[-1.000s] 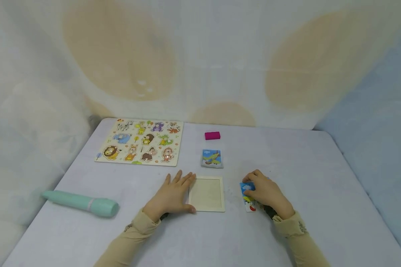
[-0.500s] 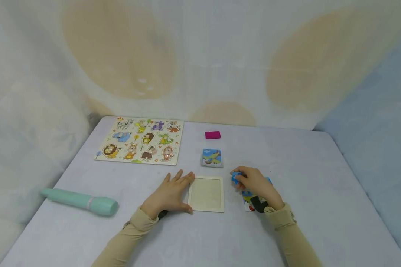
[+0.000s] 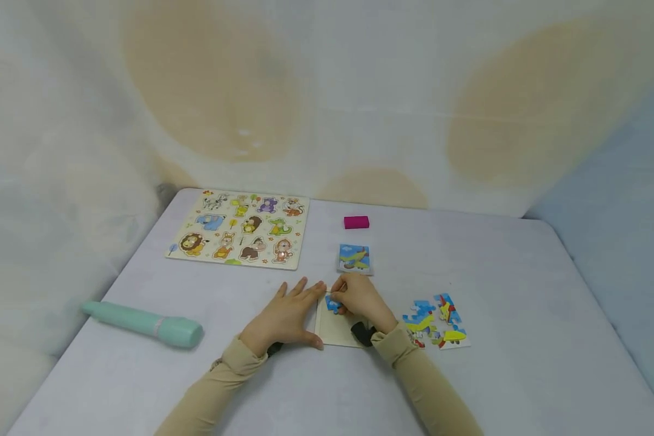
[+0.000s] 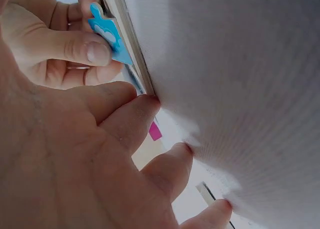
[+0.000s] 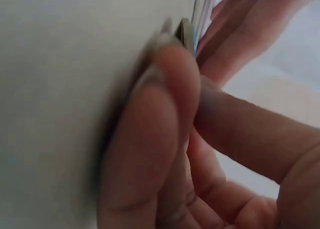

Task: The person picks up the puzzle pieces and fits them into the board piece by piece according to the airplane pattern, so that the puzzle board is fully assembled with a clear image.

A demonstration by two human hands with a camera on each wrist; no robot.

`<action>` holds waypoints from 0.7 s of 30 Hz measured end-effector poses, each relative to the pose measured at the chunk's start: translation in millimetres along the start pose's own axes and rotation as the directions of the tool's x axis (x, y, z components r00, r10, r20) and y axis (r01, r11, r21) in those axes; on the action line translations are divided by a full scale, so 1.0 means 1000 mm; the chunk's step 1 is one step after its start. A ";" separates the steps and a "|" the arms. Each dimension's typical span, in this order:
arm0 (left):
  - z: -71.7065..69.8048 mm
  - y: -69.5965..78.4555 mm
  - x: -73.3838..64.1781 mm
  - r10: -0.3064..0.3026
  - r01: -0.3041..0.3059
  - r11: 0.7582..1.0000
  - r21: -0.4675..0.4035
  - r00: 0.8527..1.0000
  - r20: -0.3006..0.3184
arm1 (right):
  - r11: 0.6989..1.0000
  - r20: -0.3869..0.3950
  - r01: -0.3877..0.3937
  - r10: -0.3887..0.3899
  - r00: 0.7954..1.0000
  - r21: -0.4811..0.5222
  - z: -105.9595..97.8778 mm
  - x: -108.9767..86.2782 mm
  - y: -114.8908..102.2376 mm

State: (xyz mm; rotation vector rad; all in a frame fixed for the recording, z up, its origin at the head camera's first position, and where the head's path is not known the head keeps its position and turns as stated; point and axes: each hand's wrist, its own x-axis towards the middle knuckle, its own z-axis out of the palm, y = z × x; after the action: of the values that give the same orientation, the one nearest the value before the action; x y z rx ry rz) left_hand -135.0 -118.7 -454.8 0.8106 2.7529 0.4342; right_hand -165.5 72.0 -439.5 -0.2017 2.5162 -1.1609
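Observation:
My right hand (image 3: pixel 361 298) pinches a blue jigsaw piece (image 4: pixel 111 35) with a white cloud on it between thumb and fingers. The piece is over the upper left corner of a cream puzzle frame (image 3: pixel 338 332), which has no picture in the part that shows. My left hand (image 3: pixel 286 318) lies with fingers spread and straight at the frame's left edge, fingertips on the table. In the left wrist view those fingertips touch the white cloth beside the frame's edge. To the right of my right forearm lie several more jigsaw pieces (image 3: pixel 451 338), loosely joined, with a yellow and red plane pattern.
Behind the frame lies a small square airplane picture (image 3: pixel 354 257), with a magenta block (image 3: pixel 356 222) farther back. An animal peg puzzle board (image 3: pixel 240 233) is at the back left. A mint green microphone-shaped object (image 3: pixel 142 324) lies at the left. White curtains surround the table.
My right hand picked up the blue jigsaw piece from the group at the right and carried it left to the frame. My left hand stays at the frame's edge. The view shifted slightly.

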 end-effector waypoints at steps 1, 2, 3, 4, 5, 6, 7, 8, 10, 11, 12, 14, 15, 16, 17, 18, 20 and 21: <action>0.000 0.000 0.000 0.000 0.000 1.000 0.000 1.000 0.000 | 1.000 -0.014 -0.002 0.002 1.000 -0.010 0.002 0.001 0.000; 0.000 0.000 0.001 0.000 0.000 1.000 -0.001 1.000 0.001 | 1.000 -0.024 -0.001 0.000 1.000 -0.025 0.003 0.002 -0.001; 0.000 0.000 0.001 0.002 -0.002 1.000 0.003 1.000 0.001 | 0.999 -0.033 0.001 -0.003 0.999 -0.045 0.004 0.002 -0.002; 0.000 0.000 0.001 0.003 -0.003 1.000 0.005 1.000 0.000 | 0.998 -0.044 0.006 -0.009 0.999 -0.070 0.005 0.003 -0.002; 0.000 0.001 0.001 0.005 -0.005 1.000 0.008 1.000 -0.001 | 0.995 -0.056 0.015 -0.020 0.998 -0.094 0.006 0.005 -0.002; 0.000 0.001 0.001 0.008 -0.008 1.000 0.010 1.000 -0.004 | 0.993 -0.071 0.017 -0.026 0.997 -0.119 0.007 0.005 -0.003; 0.000 0.001 0.000 0.009 -0.009 1.000 0.010 1.000 -0.006 | 0.990 -0.089 0.015 -0.028 0.996 -0.142 0.009 0.006 -0.004; -0.001 0.001 0.000 0.010 -0.010 1.000 0.010 1.000 -0.006 | 0.988 -0.109 0.011 -0.029 0.994 -0.156 0.010 0.006 -0.005; -0.001 0.001 -0.001 0.013 -0.013 1.000 0.010 1.000 -0.008 | 0.986 -0.141 0.004 -0.027 0.990 -0.164 0.012 0.007 -0.007; -0.002 0.001 -0.002 0.012 -0.012 1.000 0.011 1.000 -0.006 | 0.987 -0.152 -0.001 -0.024 0.988 -0.160 0.013 0.007 -0.008; -0.002 0.001 -0.002 0.009 -0.009 1.000 0.009 1.000 -0.006 | 0.989 -0.158 -0.003 -0.021 0.987 -0.150 0.014 0.007 -0.009; -0.004 0.002 -0.002 0.003 -0.003 1.000 0.015 1.000 -0.002 | 0.991 -0.159 0.010 -0.032 0.987 -0.135 0.015 0.006 -0.011; -0.004 0.002 -0.002 -0.001 0.001 1.000 0.018 1.000 -0.001 | 0.991 -0.158 0.021 -0.042 0.986 -0.135 0.015 0.006 -0.012; -0.004 0.003 -0.002 -0.002 0.002 1.000 0.019 1.000 -0.003 | 0.989 -0.163 0.030 -0.053 0.985 -0.145 0.015 0.006 -0.013; -0.005 0.003 -0.002 -0.001 0.001 1.000 0.016 1.000 -0.006 | 0.988 -0.168 0.029 -0.055 0.984 -0.150 0.015 0.006 -0.013; -0.005 0.003 -0.002 0.002 -0.001 1.000 0.011 1.000 -0.010 | 0.987 -0.174 0.035 -0.062 0.983 -0.157 0.015 0.006 -0.013; -0.004 0.003 -0.002 0.005 -0.005 1.000 -0.004 1.000 -0.013 | 0.992 -0.162 0.029 -0.049 0.986 -0.124 0.015 0.007 -0.012; -0.003 0.003 -0.002 0.004 -0.004 1.000 -0.013 1.000 -0.013 | 0.995 -0.146 0.027 -0.041 0.988 -0.096 0.015 0.007 -0.011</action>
State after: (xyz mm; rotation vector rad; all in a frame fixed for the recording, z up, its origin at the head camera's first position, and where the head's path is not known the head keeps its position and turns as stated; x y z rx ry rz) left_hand -133.2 -118.2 -450.7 0.8131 2.7584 0.4593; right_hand -166.7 52.3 -442.4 -0.1892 2.7101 -1.1090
